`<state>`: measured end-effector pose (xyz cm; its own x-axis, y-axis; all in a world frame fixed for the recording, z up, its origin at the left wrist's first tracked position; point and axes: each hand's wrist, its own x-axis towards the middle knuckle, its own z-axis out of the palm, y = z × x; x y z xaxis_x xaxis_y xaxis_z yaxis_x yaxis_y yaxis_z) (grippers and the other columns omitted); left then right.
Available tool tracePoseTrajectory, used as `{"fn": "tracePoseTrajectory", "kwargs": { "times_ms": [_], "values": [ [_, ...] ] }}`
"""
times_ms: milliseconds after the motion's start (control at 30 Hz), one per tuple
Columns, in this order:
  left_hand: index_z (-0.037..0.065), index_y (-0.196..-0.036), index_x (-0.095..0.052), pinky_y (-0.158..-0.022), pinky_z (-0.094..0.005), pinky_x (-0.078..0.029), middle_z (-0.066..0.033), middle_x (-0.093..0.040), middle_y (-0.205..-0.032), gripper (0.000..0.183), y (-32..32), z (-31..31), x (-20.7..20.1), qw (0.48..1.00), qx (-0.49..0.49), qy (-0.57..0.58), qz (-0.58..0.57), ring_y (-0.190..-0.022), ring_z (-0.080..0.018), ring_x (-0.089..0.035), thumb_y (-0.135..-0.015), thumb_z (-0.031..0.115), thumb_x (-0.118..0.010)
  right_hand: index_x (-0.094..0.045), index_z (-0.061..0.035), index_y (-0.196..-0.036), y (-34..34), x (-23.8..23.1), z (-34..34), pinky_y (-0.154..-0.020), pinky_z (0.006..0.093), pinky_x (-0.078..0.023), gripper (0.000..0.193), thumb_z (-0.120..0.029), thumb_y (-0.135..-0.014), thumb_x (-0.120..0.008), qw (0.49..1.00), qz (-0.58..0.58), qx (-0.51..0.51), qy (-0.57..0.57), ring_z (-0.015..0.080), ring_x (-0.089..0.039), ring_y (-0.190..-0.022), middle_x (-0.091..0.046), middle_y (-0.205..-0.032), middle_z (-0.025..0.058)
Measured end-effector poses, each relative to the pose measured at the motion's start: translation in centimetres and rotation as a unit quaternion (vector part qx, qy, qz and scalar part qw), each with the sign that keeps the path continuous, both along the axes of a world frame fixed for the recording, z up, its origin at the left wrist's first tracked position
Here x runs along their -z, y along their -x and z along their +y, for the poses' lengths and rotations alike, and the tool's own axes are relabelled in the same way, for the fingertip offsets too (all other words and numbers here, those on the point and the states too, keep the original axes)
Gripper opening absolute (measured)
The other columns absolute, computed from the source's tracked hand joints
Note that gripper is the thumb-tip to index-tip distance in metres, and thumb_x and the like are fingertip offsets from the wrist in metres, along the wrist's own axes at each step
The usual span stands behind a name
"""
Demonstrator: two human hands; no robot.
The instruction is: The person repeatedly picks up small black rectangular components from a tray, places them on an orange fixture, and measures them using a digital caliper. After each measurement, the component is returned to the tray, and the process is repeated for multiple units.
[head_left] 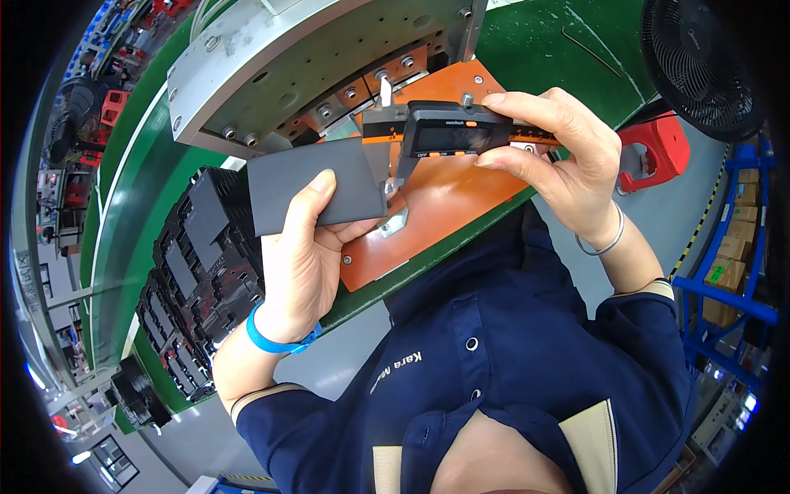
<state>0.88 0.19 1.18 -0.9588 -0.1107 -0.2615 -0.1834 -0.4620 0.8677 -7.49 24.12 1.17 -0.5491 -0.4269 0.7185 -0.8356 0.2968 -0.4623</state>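
My left hand [303, 255] holds a flat dark grey rectangular plate [317, 184] by its lower edge, thumb pressed on its face. My right hand [559, 160] grips a digital caliper [451, 130] with a black display body and an orange beam. The caliper's jaws close on the plate's right edge [387, 177]. Both are held above an orange fixture plate [448, 206] on the green table [123, 206].
A large grey metal block with bolts [304, 66] sits behind the orange plate. Stacks of black moulded parts [202, 272] lie on the table at left. A black fan [708, 62], a red stool [658, 148] and blue shelving with cartons [732, 272] stand at right.
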Motion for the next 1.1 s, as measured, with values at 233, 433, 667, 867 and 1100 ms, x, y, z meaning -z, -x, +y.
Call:
{"fn": "tracePoseTrajectory", "kwargs": {
  "times_ms": [233, 433, 667, 867, 1100],
  "values": [
    [-0.004, -0.119, -0.052, -0.079, -0.0326, -0.061, -0.0168, -0.066, -0.109, 0.033, 0.18, -0.13, -0.21, 1.0, 0.025, 0.007, 0.002, -0.099, -0.0272, -0.068, -0.097, 0.021, -0.053, -0.07, -0.001, -0.105, -0.01, 0.1, 0.21, -0.057, 0.0256, -0.05, 0.042, -0.01, -0.067, -0.084, 1.0, -0.002, 0.006, 0.003, 0.0165, -0.061, -0.066, -0.067, -0.083, 0.0089],
    [-0.004, -0.119, -0.052, -0.078, -0.0314, -0.061, -0.0175, -0.066, -0.11, 0.034, 0.31, -0.03, -0.07, 0.999, 0.034, 0.002, 0.001, -0.099, -0.0272, -0.069, -0.098, 0.022, -0.053, -0.069, -0.0009, -0.106, -0.22, -0.28, 0.26, -0.056, 0.0252, -0.051, 0.042, -0.008, -0.067, -0.084, 1.0, 0.0, 0.007, 0.002, 0.016, -0.062, -0.066, -0.066, -0.081, 0.009],
    [-0.007, -0.123, -0.047, -0.089, -0.0436, -0.058, -0.0224, -0.062, -0.115, 0.038, 0.26, -0.18, -0.13, 0.999, 0.038, 0.001, -0.003, -0.101, -0.0348, -0.067, -0.096, 0.02, -0.054, -0.069, -0.0014, -0.106, -0.12, -0.08, 0.24, -0.055, 0.025, -0.051, 0.042, -0.008, -0.067, -0.083, 1.0, 0.012, 0.002, 0.0, 0.0153, -0.062, -0.065, -0.065, -0.079, 0.0083],
    [-0.007, -0.122, -0.048, -0.09, -0.0449, -0.057, -0.0225, -0.062, -0.115, 0.037, 0.31, -0.3, -0.05, 0.999, 0.038, 0.002, 0.001, -0.101, -0.0345, -0.067, -0.097, 0.02, -0.054, -0.069, -0.0015, -0.106, -0.04, -0.11, 0.21, -0.054, 0.0249, -0.052, 0.043, -0.008, -0.067, -0.083, 1.0, 0.019, 0.001, -0.003, 0.0154, -0.062, -0.065, -0.065, -0.08, 0.0082],
    [-0.005, -0.121, -0.049, -0.086, -0.0407, -0.059, -0.0206, -0.063, -0.113, 0.035, 0.41, -0.36, 0.07, 0.999, 0.038, -0.002, 0.0, -0.1, -0.0315, -0.068, -0.097, 0.02, -0.054, -0.07, -0.002, -0.105, 0.14, 0.07, 0.04, -0.054, 0.0246, -0.053, 0.043, -0.009, -0.066, -0.084, 0.999, 0.036, 0.001, -0.002, 0.0159, -0.062, -0.065, -0.067, -0.081, 0.0082]
  ]
}}
